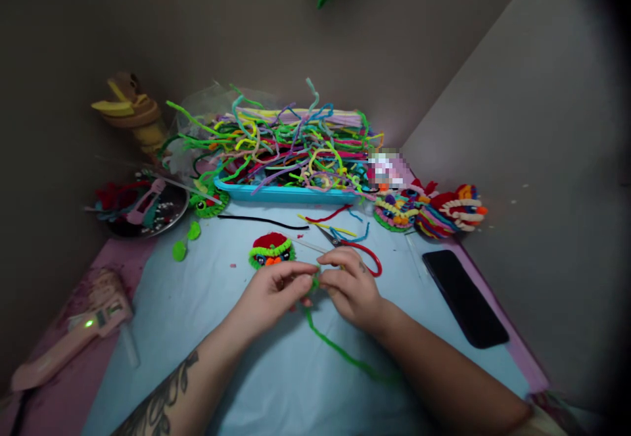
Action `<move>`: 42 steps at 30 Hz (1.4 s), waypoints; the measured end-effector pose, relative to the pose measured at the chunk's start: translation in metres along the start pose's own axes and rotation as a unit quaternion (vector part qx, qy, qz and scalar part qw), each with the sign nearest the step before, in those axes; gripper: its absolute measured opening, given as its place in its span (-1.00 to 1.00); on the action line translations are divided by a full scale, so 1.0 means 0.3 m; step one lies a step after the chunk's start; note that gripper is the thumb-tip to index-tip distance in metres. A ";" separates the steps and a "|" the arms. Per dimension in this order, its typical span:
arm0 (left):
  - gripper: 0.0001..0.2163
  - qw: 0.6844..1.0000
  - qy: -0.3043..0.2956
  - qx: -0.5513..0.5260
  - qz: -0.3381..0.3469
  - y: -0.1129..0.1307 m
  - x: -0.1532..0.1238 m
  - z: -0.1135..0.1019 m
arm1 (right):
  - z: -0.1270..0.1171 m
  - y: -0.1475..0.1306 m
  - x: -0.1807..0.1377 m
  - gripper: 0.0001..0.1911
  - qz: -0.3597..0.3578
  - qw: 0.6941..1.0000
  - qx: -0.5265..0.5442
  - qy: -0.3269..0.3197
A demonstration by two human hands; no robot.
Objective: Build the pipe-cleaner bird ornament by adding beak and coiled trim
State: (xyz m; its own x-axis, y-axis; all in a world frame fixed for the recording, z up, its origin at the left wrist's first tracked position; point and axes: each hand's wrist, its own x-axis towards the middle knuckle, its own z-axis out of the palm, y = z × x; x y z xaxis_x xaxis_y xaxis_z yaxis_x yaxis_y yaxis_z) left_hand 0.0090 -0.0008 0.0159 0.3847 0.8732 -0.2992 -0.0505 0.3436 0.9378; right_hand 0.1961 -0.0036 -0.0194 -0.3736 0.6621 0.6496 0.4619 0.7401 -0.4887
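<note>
My left hand [280, 288] pinches a green pipe cleaner [340, 352] between thumb and forefinger. Opposite it, my right hand [352, 285] grips the same piece with bent fingers. A small part of it shows between the fingertips, and its long tail trails down over the cloth to the right. Just behind my left hand lies a round figure [272, 250] of pipe cleaners, red and green with dark eyes and an orange beak. Red-handled scissors [372, 258] lie behind my right hand, partly hidden by it.
A blue tray [290, 194] heaped with coloured pipe cleaners stands at the back. A pink glue gun [81, 337] with a green light lies left. At right are a black phone [466, 298] and a multicoloured pipe-cleaner figure [448, 211]. A metal bowl [167, 219] stands back left.
</note>
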 end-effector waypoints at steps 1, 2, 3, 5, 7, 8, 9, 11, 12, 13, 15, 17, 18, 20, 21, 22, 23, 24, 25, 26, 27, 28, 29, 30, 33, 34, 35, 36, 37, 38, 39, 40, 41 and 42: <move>-0.74 1.000 -0.011 -0.010 -0.008 -0.002 0.001 -0.002 | 0.002 -0.003 -0.001 -0.78 -0.011 1.000 -0.008 -0.002; -0.75 0.999 -0.022 -0.018 -0.017 -0.005 0.003 -0.004 | 0.002 -0.006 0.000 -0.77 -0.017 1.000 -0.011 -0.005; -0.76 0.999 -0.028 -0.025 -0.022 -0.008 0.004 -0.007 | 0.002 -0.010 0.003 -0.78 -0.020 1.000 -0.010 -0.009; -0.76 0.998 -0.032 -0.038 -0.025 -0.013 0.006 -0.012 | -0.002 -0.016 0.012 -0.78 -0.015 1.000 -0.001 -0.016; -0.75 0.998 -0.035 -0.052 -0.025 -0.015 0.006 -0.016 | -0.008 -0.018 0.021 -0.80 -0.001 1.000 0.018 -0.017; -0.75 0.997 -0.038 -0.060 -0.026 -0.016 0.006 -0.018 | -0.011 -0.019 0.024 -0.81 0.006 0.999 0.029 -0.015; -0.74 0.996 -0.042 -0.068 -0.028 -0.017 0.005 -0.018 | -0.013 -0.018 0.027 -0.83 0.010 0.999 0.040 -0.013; -0.74 0.995 -0.050 -0.075 -0.033 -0.018 0.004 -0.018 | -0.015 -0.017 0.028 -0.85 0.017 0.998 0.054 -0.013; -0.74 0.995 -0.055 -0.075 -0.033 -0.018 0.004 -0.018 | -0.014 -0.016 0.027 -0.86 0.020 0.998 0.057 -0.015; -0.74 0.995 -0.059 -0.072 -0.032 -0.017 0.003 -0.017 | -0.013 -0.015 0.024 -0.86 0.022 0.998 0.058 -0.018; -0.73 0.995 -0.069 -0.059 -0.033 -0.014 0.001 -0.016 | -0.011 -0.013 0.019 -0.86 0.022 0.998 0.058 -0.022; -0.68 0.995 -0.084 -0.043 -0.040 -0.010 0.000 -0.016 | -0.009 -0.011 0.014 -0.85 0.018 0.998 0.051 -0.020; -0.66 0.994 -0.095 -0.034 -0.046 -0.008 -0.001 -0.016 | -0.009 -0.010 0.011 -0.84 0.013 0.999 0.045 -0.020; -0.65 0.991 -0.117 -0.017 -0.060 -0.007 -0.002 -0.018 | -0.010 -0.009 0.009 -0.82 0.003 0.999 0.033 -0.023; -0.66 0.990 -0.123 -0.010 -0.065 -0.006 -0.002 -0.019 | -0.011 -0.009 0.009 -0.82 -0.001 0.999 0.025 -0.026; -0.68 0.989 -0.126 -0.003 -0.071 -0.006 -0.002 -0.020 | -0.013 -0.010 0.009 -0.81 -0.006 0.999 0.017 -0.028; -0.69 0.989 -0.125 0.004 -0.076 -0.006 -0.001 -0.021 | -0.014 -0.011 0.010 -0.81 -0.011 1.000 0.008 -0.028; -0.70 0.989 -0.122 0.010 -0.081 -0.005 -0.001 -0.022 | -0.016 -0.013 0.012 -0.81 -0.016 1.000 0.000 -0.026; -0.71 0.989 -0.118 0.016 -0.084 -0.004 0.000 -0.022 | -0.018 -0.015 0.013 -0.81 -0.021 0.999 -0.007 -0.025; -0.72 0.989 -0.116 0.021 -0.086 -0.002 0.001 -0.021 | -0.019 -0.017 0.014 -0.80 -0.026 0.999 -0.012 -0.023; -0.73 0.989 -0.116 0.026 -0.085 -0.001 0.001 -0.020 | -0.020 -0.019 0.015 -0.79 -0.029 0.999 -0.014 -0.023; -0.75 0.990 -0.116 0.030 -0.080 -0.001 0.002 -0.019 | -0.021 -0.021 0.015 -0.79 -0.029 0.999 -0.014 -0.025; -0.76 0.990 -0.114 0.032 -0.073 -0.002 0.002 -0.018 | -0.021 -0.023 0.016 -0.79 -0.026 0.999 -0.012 -0.027; -0.78 0.991 -0.112 0.034 -0.064 -0.003 0.003 -0.016 | -0.022 -0.024 0.016 -0.79 -0.021 0.999 -0.011 -0.030; -0.82 0.994 -0.088 0.046 -0.041 -0.012 0.007 -0.013 | -0.023 -0.028 0.019 -0.81 -0.006 0.999 -0.007 -0.032; -0.82 0.995 -0.076 0.054 -0.032 -0.015 0.008 -0.012 | -0.023 -0.029 0.021 -0.83 0.000 0.999 -0.006 -0.032; -0.83 0.996 -0.063 0.066 -0.021 -0.018 0.009 -0.011 | -0.023 -0.031 0.023 -0.84 0.007 0.999 -0.004 -0.033; -0.84 0.995 -0.049 0.083 -0.008 -0.019 0.009 -0.010 | -0.023 -0.033 0.025 -0.86 0.016 0.999 -0.003 -0.033; -0.85 0.994 -0.034 0.103 0.008 -0.019 0.008 -0.009 | -0.022 -0.036 0.028 -0.87 0.028 0.999 -0.004 -0.035; -0.86 0.991 -0.020 0.127 0.026 -0.018 0.007 -0.008 | -0.021 -0.038 0.029 -0.88 0.042 0.998 -0.007 -0.038; -0.88 0.987 -0.007 0.152 0.042 -0.015 0.005 -0.006 | -0.020 -0.040 0.031 -0.89 0.055 0.998 -0.010 -0.042; -0.89 0.983 0.003 0.175 0.055 -0.012 0.002 -0.005 | -0.019 -0.041 0.032 -0.90 0.068 0.997 -0.013 -0.046; -0.90 0.979 0.009 0.192 0.064 -0.008 0.000 -0.005 | -0.018 -0.041 0.032 -0.90 0.076 0.996 -0.013 -0.049; -0.91 0.977 0.013 0.202 0.069 -0.004 -0.001 -0.005 | -0.019 -0.039 0.033 -0.89 0.081 0.995 -0.009 -0.048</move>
State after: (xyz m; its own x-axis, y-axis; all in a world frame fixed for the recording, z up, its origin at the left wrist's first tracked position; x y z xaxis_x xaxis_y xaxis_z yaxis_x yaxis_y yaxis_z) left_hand 0.0075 -0.0011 0.0146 0.3758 0.9120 -0.1642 0.2703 0.0616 0.9608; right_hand 0.1915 -0.0063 -0.0041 -0.3678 0.7821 0.5031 0.5364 0.6204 -0.5722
